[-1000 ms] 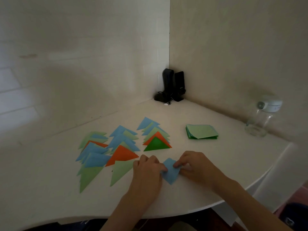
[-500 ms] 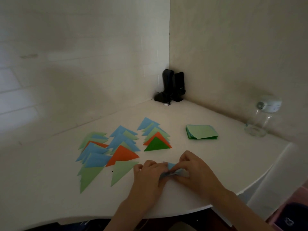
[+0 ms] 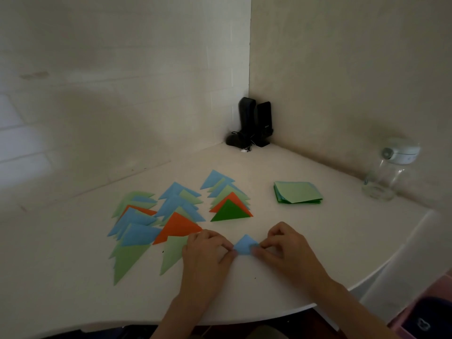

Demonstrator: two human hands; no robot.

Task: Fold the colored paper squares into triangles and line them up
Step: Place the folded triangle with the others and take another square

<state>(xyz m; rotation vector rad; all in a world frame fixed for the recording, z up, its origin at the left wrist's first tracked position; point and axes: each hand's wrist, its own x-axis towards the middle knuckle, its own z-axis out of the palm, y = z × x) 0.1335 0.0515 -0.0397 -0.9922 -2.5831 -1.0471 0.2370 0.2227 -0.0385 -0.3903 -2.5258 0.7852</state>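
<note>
1. A white table [image 3: 293,241] is set in a corner.
2. A small blue paper [image 3: 244,245] is pinched near the front edge by the left hand [image 3: 208,255] and right hand [image 3: 286,250], fingers curled.

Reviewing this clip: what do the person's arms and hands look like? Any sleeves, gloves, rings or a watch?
Both forearms are bare as far as the frame shows; no sleeve is in view. The left hand and right hand wear no gloves. No ring, watch or bracelet is visible, though the dim light could hide small details.
</note>
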